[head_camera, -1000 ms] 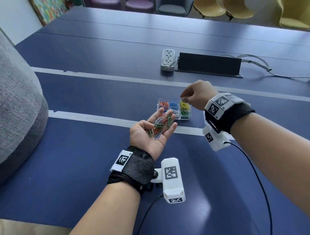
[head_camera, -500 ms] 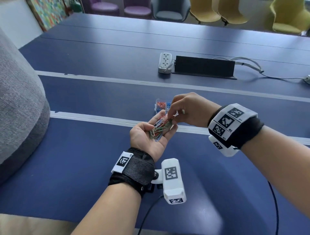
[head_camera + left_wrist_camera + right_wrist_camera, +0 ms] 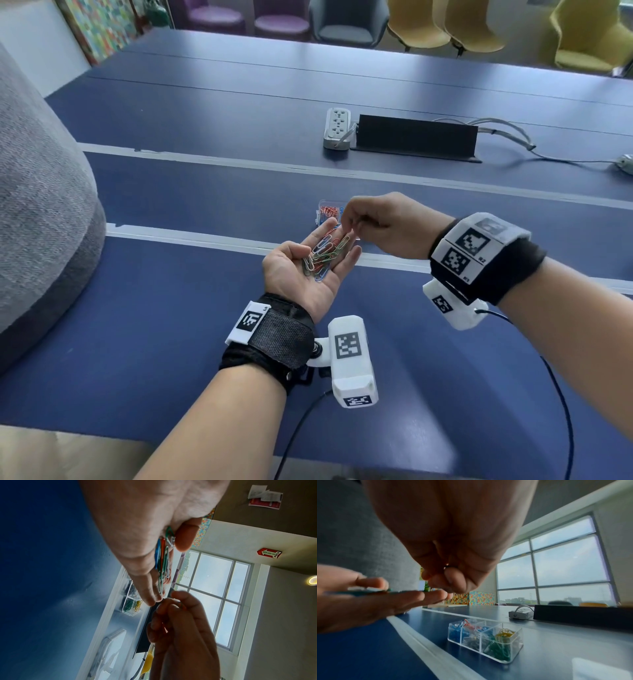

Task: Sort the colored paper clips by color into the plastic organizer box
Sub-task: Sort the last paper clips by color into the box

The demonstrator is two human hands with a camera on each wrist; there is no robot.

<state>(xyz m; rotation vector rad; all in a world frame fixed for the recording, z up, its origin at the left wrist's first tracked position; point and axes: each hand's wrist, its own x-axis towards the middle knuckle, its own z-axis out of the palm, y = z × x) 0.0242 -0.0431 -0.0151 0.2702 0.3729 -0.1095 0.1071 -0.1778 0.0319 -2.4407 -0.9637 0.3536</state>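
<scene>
My left hand (image 3: 301, 281) is held palm up above the blue table, fingers nearly straight, carrying a loose pile of colored paper clips (image 3: 323, 257). My right hand (image 3: 376, 222) hovers just over the left fingertips with thumb and fingers pinched together. In the left wrist view a thin sliver of a clip (image 3: 181, 605) shows between those fingertips. The clear organizer box (image 3: 325, 209) stands on the table behind both hands, mostly hidden. The right wrist view shows the box (image 3: 519, 635) with blue, red, yellow and green clips in separate compartments.
A white power strip (image 3: 337, 128) and a black cable box (image 3: 414, 135) lie further back, with cables (image 3: 513, 137) trailing right. A grey upholstered shape (image 3: 41, 205) fills the left edge. A clear lid (image 3: 111, 649) lies right of the box. Chairs line the far side.
My right hand came back from above the organizer box to my left palm, dipped into the pile, and now sits slightly raised with fingers pinched. The left hand stayed in place.
</scene>
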